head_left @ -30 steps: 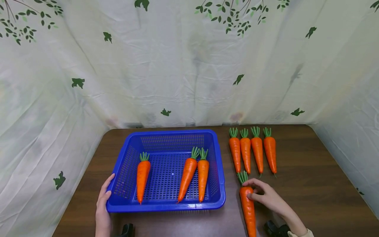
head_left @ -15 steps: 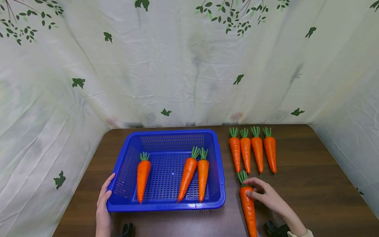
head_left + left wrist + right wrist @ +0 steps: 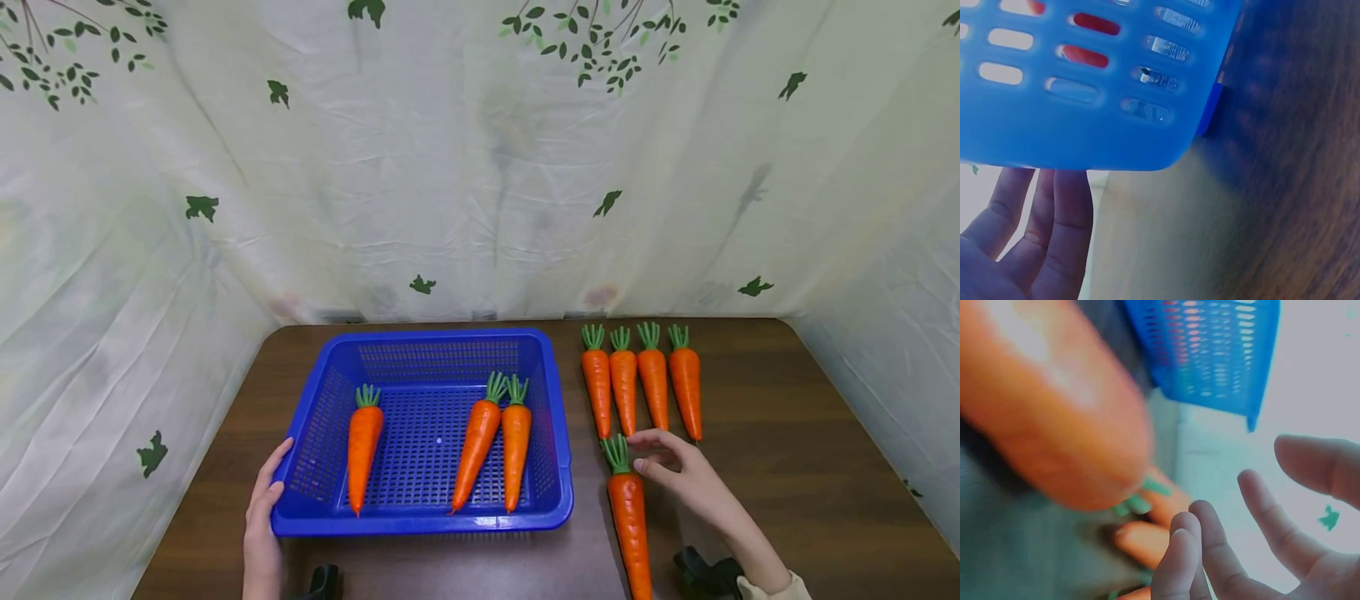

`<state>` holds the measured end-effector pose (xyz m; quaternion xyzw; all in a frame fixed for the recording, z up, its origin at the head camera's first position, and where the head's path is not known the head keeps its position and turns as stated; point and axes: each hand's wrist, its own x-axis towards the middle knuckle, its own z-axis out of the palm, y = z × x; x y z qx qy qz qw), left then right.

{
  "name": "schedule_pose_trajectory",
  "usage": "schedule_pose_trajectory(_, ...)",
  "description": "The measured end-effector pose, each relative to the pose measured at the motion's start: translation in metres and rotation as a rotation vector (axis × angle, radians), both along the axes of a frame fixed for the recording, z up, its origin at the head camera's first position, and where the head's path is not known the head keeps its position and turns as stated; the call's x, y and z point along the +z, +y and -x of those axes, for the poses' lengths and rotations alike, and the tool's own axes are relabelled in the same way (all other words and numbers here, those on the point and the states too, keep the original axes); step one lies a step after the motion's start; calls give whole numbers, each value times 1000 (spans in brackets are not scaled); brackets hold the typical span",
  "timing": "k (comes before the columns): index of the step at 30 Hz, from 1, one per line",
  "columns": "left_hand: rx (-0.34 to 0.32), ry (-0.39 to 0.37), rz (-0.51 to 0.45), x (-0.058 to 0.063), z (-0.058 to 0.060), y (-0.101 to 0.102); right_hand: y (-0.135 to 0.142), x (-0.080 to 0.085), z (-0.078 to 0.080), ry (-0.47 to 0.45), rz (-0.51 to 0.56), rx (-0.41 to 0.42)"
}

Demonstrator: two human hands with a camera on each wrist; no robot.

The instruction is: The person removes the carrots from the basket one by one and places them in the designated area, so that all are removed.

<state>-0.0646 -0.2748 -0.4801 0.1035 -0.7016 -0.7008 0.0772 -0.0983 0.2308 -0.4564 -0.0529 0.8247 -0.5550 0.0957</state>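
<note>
My left hand (image 3: 262,525) rests against the left rim of a blue plastic basket (image 3: 420,525). In the left wrist view its fingers (image 3: 1069,231) are fairly straight and meet the basket's rim, their tips hidden there. Three orange carrots with green tops lie in the basket: one carrot (image 3: 365,450) on the left, two on the right. Right of the basket, a larger carrot (image 3: 630,525) lies on the table, top pointing away. My right hand (image 3: 686,479) is beside its green top, holding nothing; the right wrist view shows the fingers (image 3: 1279,519) spread apart, off the carrot.
Several carrots (image 3: 652,383) lie in a row at the back right of the brown wooden table (image 3: 787,467). Behind the table hangs a pale leaf-printed curtain (image 3: 480,167). Black straps show at both wrists.
My right hand has let go of the large carrot and moved slightly up and to the right, fingers now off it. The left hand and basket stay in place.
</note>
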Motion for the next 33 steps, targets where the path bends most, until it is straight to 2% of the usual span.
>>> schedule_pose_trajectory(5,3,-21,9,1,0,0,-11,17,1,-1,43,-39)
schedule_pose_trajectory(9,6,-28,13,2,0,0,-22,30,4,8,95,-16)
schedule_pose_trajectory(21,10,-61,20,1,2,-1,-58,53,17,39,175,122)
schedule_pose_trajectory(27,1,-9,0,1,1,1,-76,62,21,65,159,188)
schedule_pose_trajectory(33,2,13,-20,0,1,2,-94,68,28,22,197,250)
